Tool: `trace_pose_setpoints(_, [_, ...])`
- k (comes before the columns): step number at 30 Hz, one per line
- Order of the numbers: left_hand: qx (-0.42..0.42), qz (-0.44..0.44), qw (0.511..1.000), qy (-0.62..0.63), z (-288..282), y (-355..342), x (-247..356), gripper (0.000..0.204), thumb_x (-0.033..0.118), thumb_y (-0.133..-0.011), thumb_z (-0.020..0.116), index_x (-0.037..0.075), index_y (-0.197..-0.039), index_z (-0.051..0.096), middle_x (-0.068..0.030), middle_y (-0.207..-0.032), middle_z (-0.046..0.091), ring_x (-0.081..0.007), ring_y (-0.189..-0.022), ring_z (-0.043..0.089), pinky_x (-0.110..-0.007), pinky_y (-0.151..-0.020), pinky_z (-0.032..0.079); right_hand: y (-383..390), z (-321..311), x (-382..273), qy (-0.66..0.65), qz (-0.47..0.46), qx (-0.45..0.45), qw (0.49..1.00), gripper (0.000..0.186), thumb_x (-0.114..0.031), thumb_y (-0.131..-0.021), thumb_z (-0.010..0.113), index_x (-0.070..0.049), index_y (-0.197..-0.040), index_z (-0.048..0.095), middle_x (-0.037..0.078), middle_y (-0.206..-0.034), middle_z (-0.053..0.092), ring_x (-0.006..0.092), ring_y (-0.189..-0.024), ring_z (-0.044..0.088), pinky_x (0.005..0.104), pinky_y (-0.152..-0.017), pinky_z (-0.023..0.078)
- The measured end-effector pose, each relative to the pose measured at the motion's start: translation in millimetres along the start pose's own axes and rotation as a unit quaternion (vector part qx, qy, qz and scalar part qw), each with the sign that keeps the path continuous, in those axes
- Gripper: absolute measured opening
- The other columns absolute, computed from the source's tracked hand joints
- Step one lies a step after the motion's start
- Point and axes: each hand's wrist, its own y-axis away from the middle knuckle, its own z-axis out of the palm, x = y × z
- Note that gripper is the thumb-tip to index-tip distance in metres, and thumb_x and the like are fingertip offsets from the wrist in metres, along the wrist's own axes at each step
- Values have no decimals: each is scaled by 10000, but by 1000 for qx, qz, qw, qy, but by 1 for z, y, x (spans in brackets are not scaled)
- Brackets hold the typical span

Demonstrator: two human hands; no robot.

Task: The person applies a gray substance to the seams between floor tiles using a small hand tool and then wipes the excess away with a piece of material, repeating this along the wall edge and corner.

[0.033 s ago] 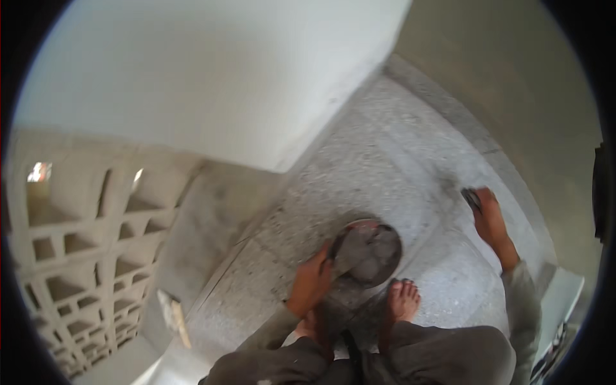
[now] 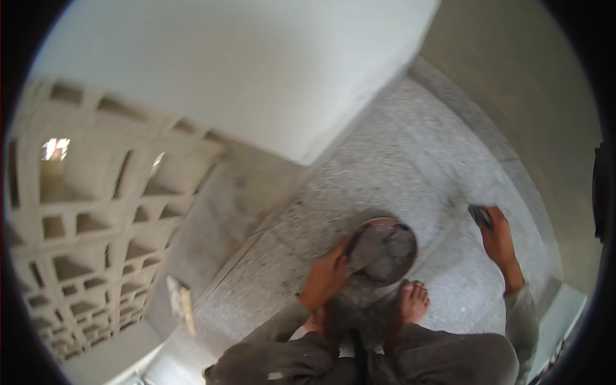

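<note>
A round, dark bucket or bowl [image 2: 403,262] stands on the speckled grey floor just in front of my feet. Inside it is a grey, paste-like mass [image 2: 380,249]. My left hand [image 2: 325,277] is closed on the left side of its rim. Off to the right, low over the floor, my right hand [image 2: 499,239] grips a small dark block [image 2: 479,216], whose exact kind I cannot make out. The fingers curl round it, and its underside is hidden.
A pale wall corner [image 2: 301,157] juts in from upper left. To the right runs a wall [image 2: 513,77] with a curved skirting [image 2: 475,119]. A pierced block screen [image 2: 96,192] fills the left. Beside it lies a whitish, wood-handled tool [image 2: 181,301]. My bare foot [image 2: 414,300] is near the bucket.
The view has shifted a little, so most things sit farther right. My right hand with the dark block has come slightly nearer to me. My left hand stays on the bucket's rim.
</note>
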Motion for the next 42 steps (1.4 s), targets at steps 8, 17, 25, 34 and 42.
trace_pose_setpoints(8, [43, 56, 996, 53, 30, -6, 7, 488, 99, -962, 577, 15, -1440, 531, -308, -871, 635, -432, -750, 652, -439, -700, 512, 87, 64, -101, -91, -35, -106, 990, 388, 77, -808, 603, 42, -1195, 606, 233, -1108, 634, 448, -1021, 617, 450, -906, 499])
trace_pose_setpoints(17, [35, 122, 992, 0, 37, -20, 32, 494, 62, -940, 583, -36, -1423, 552, -227, -829, 645, -292, -654, 628, -398, -622, 494, 84, 48, -93, 28, -86, -61, 994, 527, 50, -715, 645, 32, -1242, 643, 145, -1163, 673, 345, -1035, 593, 423, -912, 509])
trace_pose_setpoints(25, [78, 153, 985, -8, 68, -16, 51, 488, 19, -953, 540, -45, -1436, 548, -164, -865, 675, -129, -648, 613, -316, -583, 498, 93, 85, -69, 148, -65, -7, 987, 483, 10, -744, 623, 45, -1225, 635, 146, -1074, 644, 314, -997, 577, 412, -867, 505])
trace_pose_setpoints(34, [104, 94, 990, -2, 77, -23, 42, 490, 12, -919, 569, -60, -1404, 572, -183, -866, 642, -248, -663, 608, -373, -606, 475, 103, 98, -84, -24, -14, -46, 999, 406, 58, -764, 621, 37, -1167, 660, 194, -999, 672, 390, -943, 612, 453, -862, 529])
trace_pose_setpoints(42, [7, 68, 996, 53, 78, -26, 34, 458, -14, -935, 528, -34, -1386, 599, -176, -952, 654, -217, -593, 659, -371, -561, 520, 101, 84, -83, -184, 221, -229, 930, 384, -230, -899, 734, -36, -1228, 693, 240, -1123, 709, 417, -1067, 671, 442, -900, 532])
